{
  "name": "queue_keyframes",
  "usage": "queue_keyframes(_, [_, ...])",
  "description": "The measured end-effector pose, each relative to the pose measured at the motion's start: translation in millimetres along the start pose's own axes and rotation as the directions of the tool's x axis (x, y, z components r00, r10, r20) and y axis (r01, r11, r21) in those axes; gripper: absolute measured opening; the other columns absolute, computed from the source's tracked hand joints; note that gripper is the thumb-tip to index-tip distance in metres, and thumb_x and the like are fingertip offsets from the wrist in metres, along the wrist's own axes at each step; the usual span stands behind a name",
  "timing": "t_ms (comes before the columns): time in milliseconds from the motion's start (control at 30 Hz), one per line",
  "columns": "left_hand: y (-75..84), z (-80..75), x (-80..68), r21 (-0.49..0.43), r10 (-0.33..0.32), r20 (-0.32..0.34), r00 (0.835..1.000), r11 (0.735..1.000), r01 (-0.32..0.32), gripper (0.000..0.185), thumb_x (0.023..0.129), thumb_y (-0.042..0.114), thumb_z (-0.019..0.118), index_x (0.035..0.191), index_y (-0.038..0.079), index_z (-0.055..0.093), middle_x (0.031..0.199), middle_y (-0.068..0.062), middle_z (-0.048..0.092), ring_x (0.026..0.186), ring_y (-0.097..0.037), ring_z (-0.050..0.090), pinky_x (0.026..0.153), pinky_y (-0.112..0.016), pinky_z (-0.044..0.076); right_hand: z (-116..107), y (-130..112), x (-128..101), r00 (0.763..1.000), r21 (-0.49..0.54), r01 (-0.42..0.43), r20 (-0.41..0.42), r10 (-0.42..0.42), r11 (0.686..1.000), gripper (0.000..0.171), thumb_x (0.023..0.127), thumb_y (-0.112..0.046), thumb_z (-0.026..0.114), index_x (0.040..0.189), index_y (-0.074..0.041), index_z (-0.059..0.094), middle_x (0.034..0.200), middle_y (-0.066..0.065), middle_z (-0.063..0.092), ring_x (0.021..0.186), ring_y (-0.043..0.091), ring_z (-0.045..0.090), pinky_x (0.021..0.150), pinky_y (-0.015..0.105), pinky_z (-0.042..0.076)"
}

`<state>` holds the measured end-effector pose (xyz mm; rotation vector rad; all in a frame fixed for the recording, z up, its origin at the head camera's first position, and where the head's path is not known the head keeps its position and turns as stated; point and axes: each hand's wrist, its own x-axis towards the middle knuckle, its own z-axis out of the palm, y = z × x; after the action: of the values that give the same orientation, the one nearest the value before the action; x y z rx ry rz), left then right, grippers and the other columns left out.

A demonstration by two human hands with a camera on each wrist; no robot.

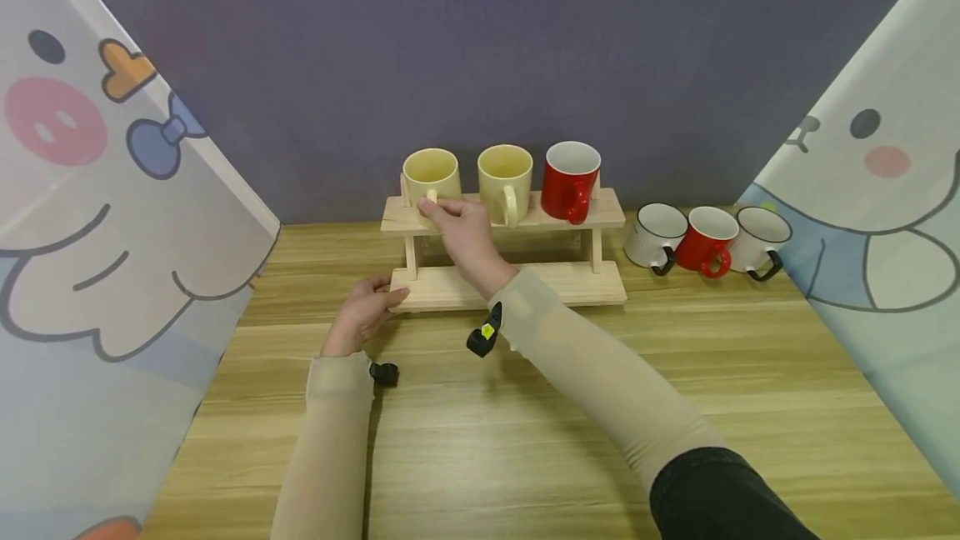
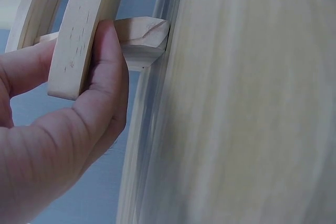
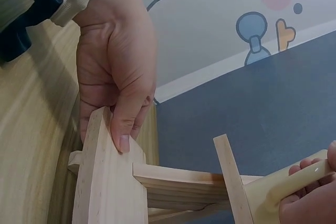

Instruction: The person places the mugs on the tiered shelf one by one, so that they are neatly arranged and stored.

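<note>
A two-shelf wooden rack (image 1: 525,286) stands at the back of the table. Its top shelf carries a left yellow mug (image 1: 431,169), a middle yellow mug (image 1: 505,167) and a red mug (image 1: 572,169). My right hand (image 1: 438,208) pinches the left yellow mug's handle (image 3: 294,182) from the front. My left hand (image 1: 390,298) grips the left end of the rack's lower shelf (image 3: 105,182), thumb (image 2: 100,114) pressed against the wood. The right wrist view shows the left hand's fingers (image 3: 123,129) curled over the shelf edge.
To the right of the rack stand a white mug (image 1: 654,233), a red mug (image 1: 707,238) and another white mug (image 1: 759,238). Cartoon-printed panels (image 1: 112,215) wall both sides and a dark backdrop (image 1: 480,48) closes the rear. The wooden tabletop (image 1: 525,440) spreads in front.
</note>
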<state>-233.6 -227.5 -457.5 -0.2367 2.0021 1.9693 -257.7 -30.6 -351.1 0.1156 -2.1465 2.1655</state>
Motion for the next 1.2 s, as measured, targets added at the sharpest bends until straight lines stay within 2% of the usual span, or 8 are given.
queue_keyframes(233, [-1.0, 0.9, 0.6, 0.001, 0.013, -0.001, 1.0, 1.0, -0.013, 0.065, 0.103, 0.01, 0.063, 0.152, -0.013, 0.028, 0.136, -0.028, 0.051, 0.107, -0.024, 0.062, 0.091, -0.032, 0.053, -4.3, -0.5, -2.6, 1.0, -0.051, 0.009, 0.017, -0.008, 0.999, 0.029, 0.097, -0.031, 0.075, 0.11, -0.006, 0.08, 0.105, -0.001, 0.073, 0.104, 0.013, 0.061, 0.091, 0.031, 0.048])
queue_keyframes(433, [-3.3, 1.2, 0.8, -0.007, 0.015, 0.019, 1.0, 1.0, -0.015, 0.066, 0.103, 0.009, 0.062, 0.153, -0.014, 0.025, 0.139, -0.03, 0.049, 0.118, -0.034, 0.058, 0.098, -0.037, 0.05, -10.7, 3.3, -10.0, 0.999, -0.076, 0.033, 0.029, -0.031, 0.997, 0.031, 0.096, -0.032, 0.075, 0.112, -0.005, 0.078, 0.105, 0.0, 0.071, 0.1, 0.015, 0.061, 0.084, 0.031, 0.051])
queue_keyframes(633, [-3.8, 1.3, 1.9, -0.01, 0.013, 0.017, 1.0, 1.0, -0.013, 0.066, 0.104, 0.008, 0.061, 0.154, -0.013, 0.024, 0.142, -0.032, 0.047, 0.123, -0.038, 0.055, 0.101, -0.04, 0.048, -19.4, 8.1, -19.9, 0.994, -0.073, 0.109, 0.034, -0.107, 0.991, 0.034, 0.095, -0.026, 0.076, 0.117, -0.001, 0.074, 0.109, 0.003, 0.07, 0.103, 0.016, 0.063, 0.086, 0.029, 0.053])
queue_keyframes(900, [-3.4, 2.3, 1.5, -0.008, 0.01, 0.002, 1.0, 1.0, -0.01, 0.064, 0.103, 0.007, 0.061, 0.153, -0.015, 0.025, 0.141, -0.033, 0.047, 0.121, -0.036, 0.056, 0.098, -0.036, 0.05, -37.9, 12.1, -37.6, 0.989, -0.058, 0.135, 0.075, -0.131, 0.989, 0.04, 0.094, -0.028, 0.078, 0.121, 0.001, 0.072, 0.113, 0.003, 0.071, 0.108, 0.017, 0.063, 0.091, 0.031, 0.052])
queue_keyframes(1033, [-2.6, 2.2, 0.9, -0.007, 0.019, 0.006, 1.0, 1.0, -0.019, 0.062, 0.104, 0.005, 0.06, 0.152, -0.015, 0.026, 0.14, -0.033, 0.048, 0.122, -0.037, 0.056, 0.099, -0.038, 0.049, -47.4, 11.3, -47.6, 0.982, -0.046, 0.17, 0.094, -0.165, 0.984, 0.036, 0.095, -0.024, 0.076, 0.121, 0.002, 0.072, 0.114, 0.005, 0.072, 0.106, 0.017, 0.065, 0.091, 0.034, 0.053])
queue_keyframes(1200, [-2.4, 1.5, 0.0, 0.013, 0.019, -0.005, 1.0, 1.0, -0.019, 0.064, 0.103, 0.007, 0.061, 0.153, -0.014, 0.026, 0.137, -0.03, 0.051, 0.113, -0.028, 0.062, 0.098, -0.037, 0.05, -58.8, 8.1, -59.1, 0.976, -0.013, 0.2, 0.089, -0.198, 0.98, 0.03, 0.095, -0.017, 0.076, 0.119, 0.001, 0.073, 0.113, 0.009, 0.072, 0.103, 0.019, 0.067, 0.09, 0.036, 0.054])
